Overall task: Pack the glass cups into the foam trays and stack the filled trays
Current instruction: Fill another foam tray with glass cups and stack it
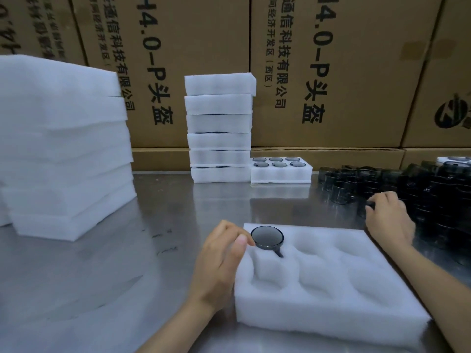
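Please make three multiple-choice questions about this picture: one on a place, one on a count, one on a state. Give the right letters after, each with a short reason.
1. Where in the near foam tray does the one dark glass cup sit?
A. far left pocket
B. near right pocket
C. middle near pocket

2. How many cups show in the filled tray beside the tall stack of trays?
A. two
B. four
C. six

3. What is the right hand doing?
A. lying flat on the table
B. reaching into the pile of loose cups
C. lifting a tray

Answers: 1 A, the cup fills the far left pocket by the left hand. 2 C, two rows of three. 3 B, its fingers curl on a cup in the pile.
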The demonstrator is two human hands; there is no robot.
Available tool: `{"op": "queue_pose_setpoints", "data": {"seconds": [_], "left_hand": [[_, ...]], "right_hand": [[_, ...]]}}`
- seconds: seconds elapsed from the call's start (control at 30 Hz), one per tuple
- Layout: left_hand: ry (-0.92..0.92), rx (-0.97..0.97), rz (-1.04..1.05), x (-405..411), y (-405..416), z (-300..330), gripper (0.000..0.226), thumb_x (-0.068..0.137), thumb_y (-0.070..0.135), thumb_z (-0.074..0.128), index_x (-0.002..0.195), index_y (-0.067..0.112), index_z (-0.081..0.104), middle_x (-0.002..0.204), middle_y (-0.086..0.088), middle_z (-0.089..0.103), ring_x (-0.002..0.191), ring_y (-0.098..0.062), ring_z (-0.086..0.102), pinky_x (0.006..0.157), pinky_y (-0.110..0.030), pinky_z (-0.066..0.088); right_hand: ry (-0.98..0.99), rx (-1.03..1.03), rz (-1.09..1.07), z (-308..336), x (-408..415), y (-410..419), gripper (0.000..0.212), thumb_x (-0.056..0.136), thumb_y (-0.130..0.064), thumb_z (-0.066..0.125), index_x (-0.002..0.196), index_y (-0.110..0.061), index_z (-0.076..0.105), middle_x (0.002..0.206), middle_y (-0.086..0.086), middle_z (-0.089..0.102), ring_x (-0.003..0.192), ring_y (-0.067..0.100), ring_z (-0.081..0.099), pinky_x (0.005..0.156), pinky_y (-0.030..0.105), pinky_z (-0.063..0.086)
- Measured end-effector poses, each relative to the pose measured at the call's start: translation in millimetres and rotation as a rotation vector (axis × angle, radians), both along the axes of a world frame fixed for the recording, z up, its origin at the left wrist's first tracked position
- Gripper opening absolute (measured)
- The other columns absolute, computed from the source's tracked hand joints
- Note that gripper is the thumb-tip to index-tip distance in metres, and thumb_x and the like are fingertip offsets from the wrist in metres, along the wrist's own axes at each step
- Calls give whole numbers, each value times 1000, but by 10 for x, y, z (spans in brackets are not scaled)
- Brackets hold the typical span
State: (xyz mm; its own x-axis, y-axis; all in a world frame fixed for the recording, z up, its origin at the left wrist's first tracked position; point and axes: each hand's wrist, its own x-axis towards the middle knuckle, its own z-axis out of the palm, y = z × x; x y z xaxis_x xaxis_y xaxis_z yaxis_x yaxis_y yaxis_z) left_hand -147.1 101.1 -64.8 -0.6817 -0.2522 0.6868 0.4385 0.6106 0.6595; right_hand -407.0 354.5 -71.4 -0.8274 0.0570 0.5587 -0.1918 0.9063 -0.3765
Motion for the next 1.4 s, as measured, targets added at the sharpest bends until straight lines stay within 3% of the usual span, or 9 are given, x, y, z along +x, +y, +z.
{"op": "queue_pose_setpoints", "data": {"seconds": [0.37,0.47,0.63,0.77,0.9,1.03,1.1,1.2,1.4], "left_hand": [[-53,88,13,87,36,28,40,85,54,32,75,30,62,85,4,54,83,-6,55,74,-18,39],[-65,116,21,110,44,35,42,82,56,32,75,29,63,86,2,55,82,-5,55,72,-16,39],[-80,87,25,196,55,20,48,81,58,30,76,24,64,86,3,53,81,-5,54,74,-20,38],[-91,62,19,232,47,15,46,81,58,31,75,26,63,85,6,51,81,-3,53,70,-12,36],[-87,30,18,237,56,16,39,82,58,32,74,34,61,84,9,50,83,-1,53,70,-10,35],[-98,10,29,231,52,17,40,82,59,31,74,34,62,86,10,50,84,-1,53,68,-9,34],[-107,-8,41,230,55,18,43,82,59,31,74,32,63,86,10,49,85,-3,52,67,-9,34],[-98,-100,69,225,55,6,50,84,56,29,76,22,64,86,10,49,88,-6,49,74,-14,34],[-70,-233,129,225,71,42,52,87,47,24,74,11,59,82,6,50,82,-18,47,76,-29,37]], "right_hand": [[-36,-60,101,54,837,167,14,88,-30,61,90,-16,61,126,9,50,116,32,37,78,44,45],[-85,-114,154,64,1035,191,23,87,-40,59,81,-19,51,108,6,55,88,25,51,68,36,40],[-160,-207,113,106,1339,240,59,80,-49,66,126,-17,49,124,9,45,114,30,46,81,42,45],[-226,-307,133,107,1417,246,49,81,-50,62,119,-21,56,117,4,39,116,28,41,90,42,40],[-349,-303,187,113,1383,298,53,82,-46,61,128,-22,49,134,8,41,129,30,28,102,41,26],[-506,-302,260,208,1393,394,70,62,-66,55,117,-23,54,116,1,52,125,29,33,98,38,29],[-464,-270,221,238,1399,418,63,65,-71,65,98,-18,60,101,1,62,102,27,53,84,39,45],[-355,-285,99,296,1460,389,57,74,-72,54,83,-16,54,73,0,64,73,19,58,61,33,43],[-78,-589,287,700,1680,152,52,81,-73,39,83,-25,58,86,2,62,80,20,57,67,37,44]]}}
